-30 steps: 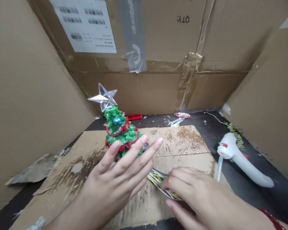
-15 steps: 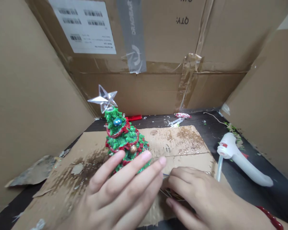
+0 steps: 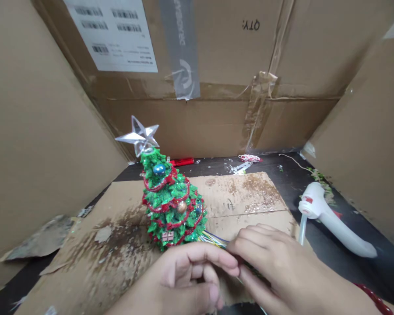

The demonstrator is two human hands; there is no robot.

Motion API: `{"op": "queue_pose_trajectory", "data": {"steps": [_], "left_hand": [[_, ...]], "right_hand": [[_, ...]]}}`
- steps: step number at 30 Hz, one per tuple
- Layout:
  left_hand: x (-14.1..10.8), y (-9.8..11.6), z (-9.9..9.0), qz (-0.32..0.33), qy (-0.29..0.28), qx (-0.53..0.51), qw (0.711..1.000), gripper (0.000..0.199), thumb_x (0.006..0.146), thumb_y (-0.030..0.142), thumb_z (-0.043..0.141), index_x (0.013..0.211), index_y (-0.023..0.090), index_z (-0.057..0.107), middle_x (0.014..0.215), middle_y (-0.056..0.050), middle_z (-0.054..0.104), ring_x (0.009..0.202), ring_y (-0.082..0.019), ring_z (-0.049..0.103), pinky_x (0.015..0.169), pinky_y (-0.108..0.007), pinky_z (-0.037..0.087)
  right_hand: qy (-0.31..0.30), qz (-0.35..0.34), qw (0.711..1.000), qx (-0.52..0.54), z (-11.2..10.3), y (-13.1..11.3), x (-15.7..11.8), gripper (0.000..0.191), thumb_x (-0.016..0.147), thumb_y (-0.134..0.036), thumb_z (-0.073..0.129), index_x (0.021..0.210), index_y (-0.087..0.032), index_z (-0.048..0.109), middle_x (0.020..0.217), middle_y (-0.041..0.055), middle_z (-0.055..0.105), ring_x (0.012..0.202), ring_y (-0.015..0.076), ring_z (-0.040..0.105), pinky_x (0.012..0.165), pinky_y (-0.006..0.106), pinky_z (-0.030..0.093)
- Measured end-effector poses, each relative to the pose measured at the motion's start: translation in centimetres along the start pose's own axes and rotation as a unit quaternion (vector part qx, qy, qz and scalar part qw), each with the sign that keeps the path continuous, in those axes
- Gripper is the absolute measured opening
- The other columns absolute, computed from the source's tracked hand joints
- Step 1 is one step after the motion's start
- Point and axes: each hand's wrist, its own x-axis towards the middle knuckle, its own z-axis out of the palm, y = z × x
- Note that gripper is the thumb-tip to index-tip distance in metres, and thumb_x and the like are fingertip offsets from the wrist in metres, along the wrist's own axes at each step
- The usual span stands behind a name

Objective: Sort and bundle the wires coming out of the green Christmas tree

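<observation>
Right fingers (image 3: 249,246) around thin wires (image 3: 212,239) near a star-topped green tree (image 3: 169,199), left fingers (image 3: 213,253) close by, cardboard (image 3: 225,186) beneath.

A flat brown cardboard sheet (image 3: 246,194) lies on a dark tabletop (image 3: 213,165), a green conical Christmas tree (image 3: 166,199) at its middle. Before the tree is the bare left hand (image 3: 179,284); thin multicoloured wires (image 3: 213,239) run between the tree and the bare right hand (image 3: 269,258). A white plastic glue gun (image 3: 338,225) lies beside the sheet's right edge, a red cylinder (image 3: 184,162) behind the tree.
</observation>
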Motion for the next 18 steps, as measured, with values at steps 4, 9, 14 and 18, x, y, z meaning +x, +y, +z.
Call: {"op": "queue_pose_trajectory", "data": {"steps": [4,9,14,18], "left_hand": [[0.0,0.4,0.2,-0.029,0.013,0.013,0.999,0.036,0.069,0.037,0.071,0.088,0.012,0.054,0.067,0.001,0.057,0.055,-0.002,0.049,0.054,-0.012,0.040],[0.0,-0.9,-0.1,0.004,0.008,-0.002,1.000,0.039,0.066,0.037,0.077,0.075,0.012,0.049,0.070,0.004,0.051,0.059,0.001,0.045,0.055,-0.010,0.035],[0.1,-0.4,-0.1,-0.015,0.017,-0.015,1.000,0.043,0.057,0.041,0.081,0.067,0.010,0.052,0.060,0.002,0.054,0.051,-0.002,0.050,0.049,-0.012,0.037],[0.0,0.2,0.1,-0.020,0.019,-0.053,0.998,0.040,0.062,0.045,0.076,0.068,0.010,0.056,0.054,0.000,0.056,0.046,-0.004,0.051,0.043,-0.011,0.035]], "right_hand": [[0.013,-0.012,1.000,0.006,0.0,0.0,0.1,0.013,0.088,-0.013,0.046,0.087,-0.018,0.058,0.085,0.0008,0.058,0.077,0.0127,0.051,0.071,0.025,0.037],[0.011,-0.010,1.000,0.005,0.0,-0.1,0.2,0.016,0.089,-0.014,0.045,0.089,-0.016,0.061,0.085,0.0017,0.060,0.076,0.0131,0.052,0.071,0.026,0.038],[-0.002,-0.008,1.000,-0.001,0.0,-0.1,0.2,0.016,0.089,-0.014,0.047,0.092,-0.016,0.063,0.086,0.0020,0.060,0.078,0.0140,0.053,0.072,0.026,0.040],[0.008,-0.017,1.000,-0.019,-0.1,-0.2,0.1,0.016,0.088,-0.013,0.047,0.091,-0.015,0.063,0.084,0.0027,0.061,0.076,0.0144,0.054,0.071,0.027,0.041]]}}
